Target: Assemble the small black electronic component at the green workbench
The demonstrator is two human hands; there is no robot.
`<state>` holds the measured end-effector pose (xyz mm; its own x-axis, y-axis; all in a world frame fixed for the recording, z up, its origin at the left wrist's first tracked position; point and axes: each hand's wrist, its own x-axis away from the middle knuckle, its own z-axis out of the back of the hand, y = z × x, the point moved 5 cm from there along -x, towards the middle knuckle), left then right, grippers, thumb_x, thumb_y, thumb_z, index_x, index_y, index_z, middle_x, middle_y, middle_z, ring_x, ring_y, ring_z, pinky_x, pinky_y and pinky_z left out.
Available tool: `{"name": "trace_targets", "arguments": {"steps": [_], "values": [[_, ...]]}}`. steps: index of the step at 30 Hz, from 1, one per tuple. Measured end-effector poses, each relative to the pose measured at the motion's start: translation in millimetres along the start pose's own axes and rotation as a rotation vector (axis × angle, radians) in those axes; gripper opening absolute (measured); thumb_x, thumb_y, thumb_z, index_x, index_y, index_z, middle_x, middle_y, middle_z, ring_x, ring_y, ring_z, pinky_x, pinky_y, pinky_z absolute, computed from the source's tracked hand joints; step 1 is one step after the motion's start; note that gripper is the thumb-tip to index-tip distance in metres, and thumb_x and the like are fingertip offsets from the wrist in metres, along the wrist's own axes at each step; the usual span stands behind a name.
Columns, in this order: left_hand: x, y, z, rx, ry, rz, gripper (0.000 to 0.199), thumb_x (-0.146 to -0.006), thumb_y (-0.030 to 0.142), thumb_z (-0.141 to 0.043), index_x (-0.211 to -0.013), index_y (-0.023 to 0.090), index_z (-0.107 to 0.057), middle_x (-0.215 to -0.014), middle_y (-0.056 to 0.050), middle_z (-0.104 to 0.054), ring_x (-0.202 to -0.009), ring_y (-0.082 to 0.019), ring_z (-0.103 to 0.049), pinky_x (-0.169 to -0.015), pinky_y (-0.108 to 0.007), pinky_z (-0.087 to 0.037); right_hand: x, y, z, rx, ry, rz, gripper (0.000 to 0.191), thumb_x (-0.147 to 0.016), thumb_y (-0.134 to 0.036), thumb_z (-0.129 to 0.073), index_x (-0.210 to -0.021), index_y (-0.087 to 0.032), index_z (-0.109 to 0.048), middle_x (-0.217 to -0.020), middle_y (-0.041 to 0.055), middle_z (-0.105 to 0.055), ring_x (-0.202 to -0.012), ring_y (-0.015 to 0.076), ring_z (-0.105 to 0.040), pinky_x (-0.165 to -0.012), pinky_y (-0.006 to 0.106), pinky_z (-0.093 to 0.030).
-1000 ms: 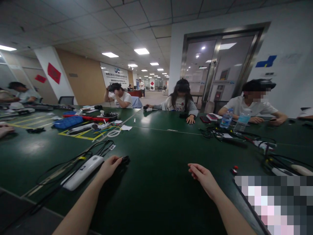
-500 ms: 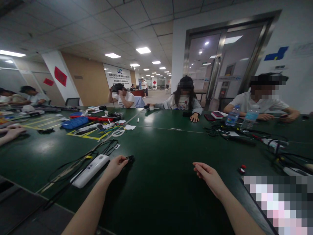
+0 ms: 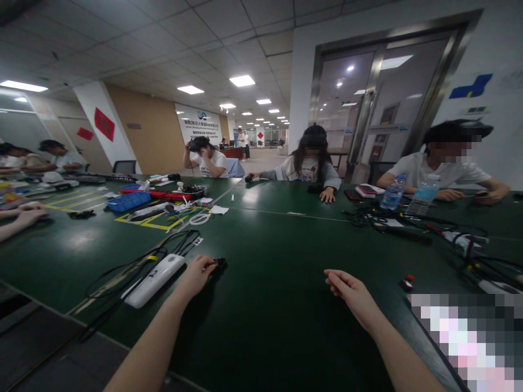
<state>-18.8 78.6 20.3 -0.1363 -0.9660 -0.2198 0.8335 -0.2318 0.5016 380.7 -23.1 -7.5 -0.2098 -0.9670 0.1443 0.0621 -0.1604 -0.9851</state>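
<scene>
My left hand (image 3: 200, 274) is closed at the fingertips on a small black object (image 3: 220, 263), low over the green tabletop. The object is dark and mostly covered, so its kind does not show. Beside that hand lies a white power strip (image 3: 161, 280) marked 2, with black cables running over and around it. My right hand (image 3: 347, 288) is above the table further right, its fingers curled and pressed together, with nothing visible in them. A small red and black piece (image 3: 408, 282) lies to the right of it.
Beyond my left hand are a blue tray (image 3: 129, 201), a red case and a white cable coil (image 3: 200, 219). Water bottles (image 3: 393, 192) and tangled black cables stand at the right. A blurred-out flat panel (image 3: 469, 337) fills the near right corner. Several people sit around the table.
The whole view has shifted slightly. My left hand stays on the black object with its fingers a little flatter over it. My right hand has hardly moved.
</scene>
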Motion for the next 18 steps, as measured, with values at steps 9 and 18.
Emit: {"name": "trace_targets", "arguments": {"steps": [9, 18], "values": [[0.6, 1.6, -1.6, 0.0, -0.027, -0.018, 0.019, -0.072, 0.032, -0.043, -0.081, 0.017, -0.052, -0.088, -0.006, -0.053, -0.079, -0.018, -0.054, -0.074, -0.03, -0.042, 2.8, -4.2, -1.8, 0.015, 0.012, 0.001, 0.038, -0.066, -0.046, -0.058, -0.095, -0.021, -0.063, -0.081, 0.0048, -0.061, -0.071, 0.0185, -0.052, -0.065, 0.031, -0.043], [-1.5, -7.1, -7.1, 0.045, -0.001, -0.077, 0.022, -0.073, 0.035, -0.043, -0.083, 0.02, -0.056, -0.085, -0.004, -0.053, -0.076, -0.016, -0.054, -0.073, -0.028, -0.043, 4.3, -9.4, -3.3, 0.008, 0.031, 0.011, 0.037, -0.064, -0.045, -0.06, -0.091, -0.021, -0.065, -0.078, 0.0047, -0.062, -0.069, 0.0186, -0.053, -0.064, 0.031, -0.043]]}}
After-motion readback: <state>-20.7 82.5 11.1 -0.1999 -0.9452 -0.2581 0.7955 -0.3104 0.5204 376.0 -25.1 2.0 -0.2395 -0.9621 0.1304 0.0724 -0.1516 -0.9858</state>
